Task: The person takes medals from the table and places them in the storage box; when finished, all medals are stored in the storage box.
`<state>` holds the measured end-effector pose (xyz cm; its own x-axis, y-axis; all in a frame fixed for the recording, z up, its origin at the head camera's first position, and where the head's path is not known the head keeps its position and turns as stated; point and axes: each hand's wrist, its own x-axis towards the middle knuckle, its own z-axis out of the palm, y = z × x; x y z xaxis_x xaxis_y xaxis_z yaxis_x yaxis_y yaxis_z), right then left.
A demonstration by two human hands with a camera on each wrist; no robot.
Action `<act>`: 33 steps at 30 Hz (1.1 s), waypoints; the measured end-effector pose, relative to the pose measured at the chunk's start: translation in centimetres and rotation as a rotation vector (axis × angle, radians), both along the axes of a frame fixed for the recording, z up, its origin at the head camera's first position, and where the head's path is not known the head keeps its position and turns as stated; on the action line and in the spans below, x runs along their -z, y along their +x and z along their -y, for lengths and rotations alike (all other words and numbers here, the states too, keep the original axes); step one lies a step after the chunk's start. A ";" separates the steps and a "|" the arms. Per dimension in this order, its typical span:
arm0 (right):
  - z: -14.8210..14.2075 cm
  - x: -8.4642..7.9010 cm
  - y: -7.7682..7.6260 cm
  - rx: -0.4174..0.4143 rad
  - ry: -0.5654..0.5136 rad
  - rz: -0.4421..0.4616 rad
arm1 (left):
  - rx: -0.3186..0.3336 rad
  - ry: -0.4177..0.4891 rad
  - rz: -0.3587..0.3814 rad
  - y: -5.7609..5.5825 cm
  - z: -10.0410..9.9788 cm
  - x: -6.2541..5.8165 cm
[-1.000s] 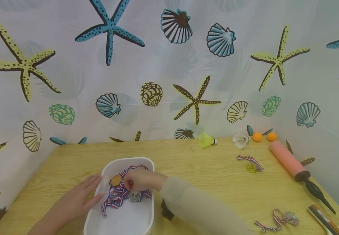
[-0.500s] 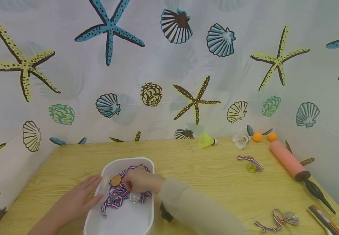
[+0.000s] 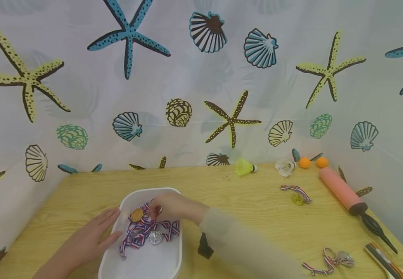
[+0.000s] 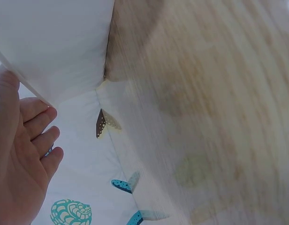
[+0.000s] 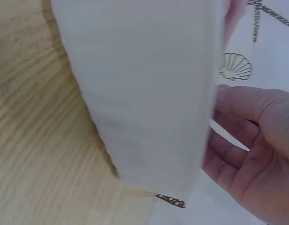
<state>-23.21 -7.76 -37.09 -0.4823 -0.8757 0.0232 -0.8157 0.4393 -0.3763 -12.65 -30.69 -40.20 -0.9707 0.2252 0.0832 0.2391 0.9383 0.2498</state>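
Note:
A white bin [image 3: 140,267] stands on the table with several medals and a tangle of red, white and blue ribbons [image 3: 133,240] inside. Over the bin's back right part, my right hand [image 3: 173,207] pinches a medal ribbon between thumb and fingers; the fingertips are partly hidden. Below that hand lies a silver medal [image 3: 155,237], and a gold medal [image 3: 136,215] is to its left. My left hand [image 3: 86,240] rests with straight fingers against the bin's left rim. In the right wrist view, the bin's wall [image 5: 140,93] hides part of the right hand [image 5: 257,145].
A medal with a gold disc [image 3: 297,199] and a silver medal [image 3: 344,259] lie at right. Two shuttlecocks [image 3: 244,167], two orange balls [image 3: 304,162] and a pink pump [image 3: 341,190] line the back and right. A black object [image 3: 205,247] sits beside the bin.
My right hand has shifted slightly right and back, drawing the ribbon with it. The silver medal below it has slid a little left and shows more fully. My left hand stays put.

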 end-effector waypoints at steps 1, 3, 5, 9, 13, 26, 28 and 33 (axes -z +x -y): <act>-0.5 -0.3 0.1 0.004 -0.026 0.017 | 0.001 -0.004 -0.002 0.0 0.0 0.0; -1.5 -1.0 0.3 0.012 -0.072 0.051 | 0.003 -0.007 -0.007 0.0 0.0 0.1; -2.9 -1.9 0.6 0.026 -0.114 0.093 | 0.000 -0.008 -0.007 0.0 0.1 0.1; -6.1 -3.5 1.1 0.050 -0.207 0.135 | -0.002 -0.005 -0.009 0.0 0.1 0.1; -9.9 -4.8 1.7 0.093 -0.302 0.176 | 0.007 -0.001 -0.017 0.0 0.1 0.1; -24.5 -5.5 3.5 0.387 -0.443 0.168 | 0.017 -0.005 -0.027 0.0 0.1 0.2; -26.7 -4.9 3.8 0.431 -0.431 0.162 | 0.016 -0.009 -0.030 0.0 0.1 0.3; -31.5 -2.4 4.7 0.507 -0.415 0.163 | 0.012 -0.011 -0.027 -0.1 0.0 0.3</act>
<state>-18.48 23.71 -34.70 -0.8570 -0.4745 0.2011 -0.4655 0.5452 -0.6972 -12.73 -30.72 -40.52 -0.9655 0.2375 0.1065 0.2564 0.9381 0.2326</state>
